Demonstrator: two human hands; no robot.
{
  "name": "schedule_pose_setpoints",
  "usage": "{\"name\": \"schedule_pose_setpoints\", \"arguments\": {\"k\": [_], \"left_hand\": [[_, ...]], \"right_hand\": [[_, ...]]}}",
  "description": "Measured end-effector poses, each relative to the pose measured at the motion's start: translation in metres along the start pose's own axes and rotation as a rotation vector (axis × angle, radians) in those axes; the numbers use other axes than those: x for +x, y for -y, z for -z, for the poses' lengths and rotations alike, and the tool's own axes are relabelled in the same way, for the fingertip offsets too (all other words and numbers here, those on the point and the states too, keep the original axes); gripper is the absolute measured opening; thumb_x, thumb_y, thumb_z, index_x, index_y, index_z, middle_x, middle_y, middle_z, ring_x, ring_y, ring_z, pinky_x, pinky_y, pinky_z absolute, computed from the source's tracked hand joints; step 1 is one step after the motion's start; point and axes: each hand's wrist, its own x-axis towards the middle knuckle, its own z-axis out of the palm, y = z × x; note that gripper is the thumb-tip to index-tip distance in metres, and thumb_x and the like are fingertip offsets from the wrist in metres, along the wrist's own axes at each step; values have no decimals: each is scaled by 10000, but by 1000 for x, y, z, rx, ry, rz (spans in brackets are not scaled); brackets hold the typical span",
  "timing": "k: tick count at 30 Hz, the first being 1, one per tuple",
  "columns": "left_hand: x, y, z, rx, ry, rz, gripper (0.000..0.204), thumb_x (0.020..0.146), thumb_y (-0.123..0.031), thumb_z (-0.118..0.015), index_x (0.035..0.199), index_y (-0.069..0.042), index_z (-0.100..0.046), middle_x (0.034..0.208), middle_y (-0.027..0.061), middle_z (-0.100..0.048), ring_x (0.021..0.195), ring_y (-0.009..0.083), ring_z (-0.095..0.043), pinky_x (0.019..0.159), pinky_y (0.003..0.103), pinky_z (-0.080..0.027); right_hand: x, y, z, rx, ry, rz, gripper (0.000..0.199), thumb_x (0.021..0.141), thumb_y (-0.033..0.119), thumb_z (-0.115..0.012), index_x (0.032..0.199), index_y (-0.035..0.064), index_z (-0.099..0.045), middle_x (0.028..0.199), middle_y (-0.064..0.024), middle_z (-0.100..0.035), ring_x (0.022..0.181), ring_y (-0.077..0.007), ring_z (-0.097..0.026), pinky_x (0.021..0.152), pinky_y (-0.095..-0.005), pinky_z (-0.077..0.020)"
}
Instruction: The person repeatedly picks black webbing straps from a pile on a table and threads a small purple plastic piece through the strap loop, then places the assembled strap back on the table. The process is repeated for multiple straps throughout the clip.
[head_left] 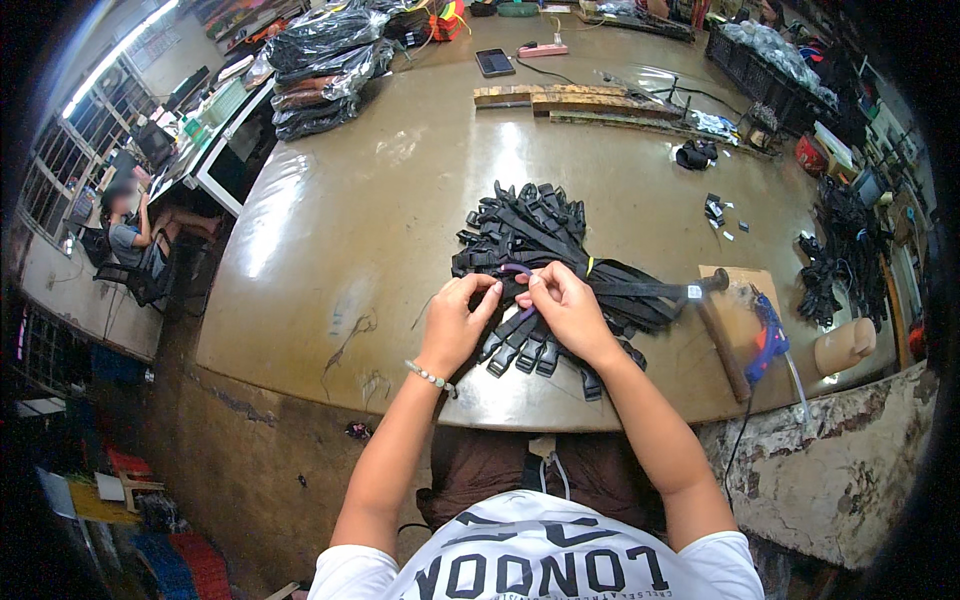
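A heap of black webbing straps [630, 292] with black plastic side-release buckles [533, 350] lies in front of me, bound by a yellow tie [590, 267]. Over its near left part, my left hand [460, 318] pinches thumb and forefinger together; whatever is between them is too small to make out. Close beside it, my right hand [568, 312] is closed around a small tool with curved purple handles [517, 268], whose kind is mostly hidden by the fingers. The fingertips of both hands almost meet above the straps.
Right of the heap lie a hammer [725, 340], a blue glue gun [768, 345] and a tan cup-like container [845, 347]. Wooden bars [590, 102], a phone [494, 63] and plastic-wrapped stacks [325, 70] sit farther back. A person [140, 235] sits at the left.
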Motion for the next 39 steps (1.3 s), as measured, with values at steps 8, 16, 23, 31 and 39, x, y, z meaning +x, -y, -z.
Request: {"name": "schedule_pose_setpoints", "arguments": {"k": [8, 16, 23, 31, 39], "left_hand": [[-5, 1, -7, -34, -44, 67, 209, 945, -183, -598, 969, 25, -591, 881, 176, -664, 811, 285, -653, 745, 367, -503], [-8, 4, -9, 56, -47, -21, 197, 962, -176, -568, 996, 18, -560, 908, 188, -646, 836, 324, -640, 755, 388, -497], [-9, 3, -10, 74, -48, -25, 189, 965, -173, -559, 989, 14, -558, 909, 189, -640, 842, 332, -633, 758, 395, -492], [-13, 12, -14, 61, -87, -76, 198, 974, -178, -546, 1007, 18, -543, 914, 200, -647, 833, 339, -640, 740, 398, -495], [-8, -2, 52, -106, -456, 313, 182, 964, -165, -544, 879, -4, -549, 758, 102, -638, 697, 211, -628, 632, 364, -479]], "right_hand": [[-5, 5, -2, -90, -30, 61, 162, 875, 76, -618, 965, -56, -599, 784, -17, -553, 674, -53, -498, 647, -233, -486], [-4, 1, -3, -121, -30, 107, 154, 851, 81, -634, 820, -53, -565, 984, -110, -612, 737, -82, -556, 667, -252, -499], [-3, 0, 0, -206, -5, 137, 165, 852, 86, -641, 793, -36, -547, 1048, -111, -609, 805, -103, -578, 727, -261, -506], [-5, 2, 5, -237, 58, 98, 175, 887, 100, -637, 793, -14, -543, 1117, -77, -613, 857, -90, -566, 772, -243, -497], [-2, 6, 4, 116, -30, -13, 185, 962, 144, -563, 912, -35, -573, 1000, -126, -657, 811, -138, -652, 739, -280, -540]]}}
